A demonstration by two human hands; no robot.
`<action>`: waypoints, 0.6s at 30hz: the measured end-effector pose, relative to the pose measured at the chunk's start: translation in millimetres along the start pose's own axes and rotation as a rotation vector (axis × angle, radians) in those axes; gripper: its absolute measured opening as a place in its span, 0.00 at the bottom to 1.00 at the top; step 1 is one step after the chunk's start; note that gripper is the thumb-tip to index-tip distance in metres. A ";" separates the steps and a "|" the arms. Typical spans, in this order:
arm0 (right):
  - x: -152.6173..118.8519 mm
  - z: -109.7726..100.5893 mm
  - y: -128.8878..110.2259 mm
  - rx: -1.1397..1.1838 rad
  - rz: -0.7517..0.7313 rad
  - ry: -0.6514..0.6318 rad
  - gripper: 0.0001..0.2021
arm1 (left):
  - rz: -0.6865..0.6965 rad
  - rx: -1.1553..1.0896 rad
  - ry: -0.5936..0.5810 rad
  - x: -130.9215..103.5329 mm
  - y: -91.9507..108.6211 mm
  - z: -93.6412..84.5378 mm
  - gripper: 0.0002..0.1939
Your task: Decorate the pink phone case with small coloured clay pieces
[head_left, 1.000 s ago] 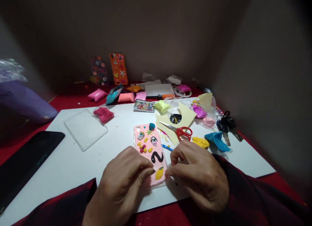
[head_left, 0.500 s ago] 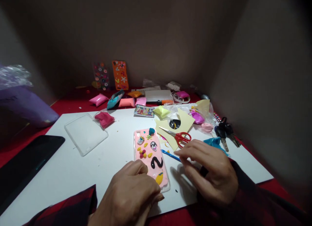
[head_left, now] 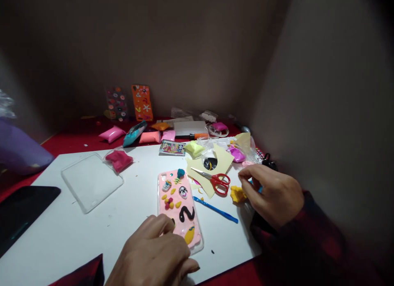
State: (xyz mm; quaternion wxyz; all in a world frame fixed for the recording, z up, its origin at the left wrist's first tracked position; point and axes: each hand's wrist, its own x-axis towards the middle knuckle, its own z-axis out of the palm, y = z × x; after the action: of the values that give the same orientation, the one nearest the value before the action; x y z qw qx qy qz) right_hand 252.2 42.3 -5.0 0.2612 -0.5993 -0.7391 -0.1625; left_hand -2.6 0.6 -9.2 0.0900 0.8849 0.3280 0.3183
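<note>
Pink phone case point(head_left: 176, 215): laid decorated side up on the white board point(head_left: 101, 232); its lower left part is covered by the left hand point(head_left: 154, 253).
Left hand: fingers curled; whether the case is gripped cannot be told.
Right hand point(head_left: 272, 191): shifted from the case's edge to the yellow clay point(head_left: 237, 194); fingers bent, thumb near them, hold unclear.
Blue tool point(head_left: 215, 209): now fully uncovered.
Work: judged paused at the case's right edge.

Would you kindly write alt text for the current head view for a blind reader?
A left hand covers the near left corner of a pink phone case decorated with colourful shapes; the right hand is beside a yellow lump, near red-handled scissors and a blue tool.
</note>
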 end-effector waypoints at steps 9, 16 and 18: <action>-3.8 9.1 -20.2 0.283 -0.265 -0.267 0.10 | 0.023 -0.007 0.035 -0.4 -2.1 1.1 0.15; -0.1 20.0 -19.6 0.058 -0.184 -0.195 0.11 | 0.077 0.036 -0.033 -1.6 1.5 -5.4 0.15; 0.6 20.5 -17.6 0.055 -0.181 -0.193 0.11 | 0.071 0.036 -0.029 -1.1 3.4 -5.8 0.15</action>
State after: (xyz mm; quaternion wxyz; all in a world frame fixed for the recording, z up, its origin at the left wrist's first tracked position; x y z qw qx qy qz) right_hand 231.1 50.1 -20.0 0.1896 -0.5356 -0.8159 -0.1067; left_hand -5.1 -3.0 -4.0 0.0674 0.9019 0.3008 0.3025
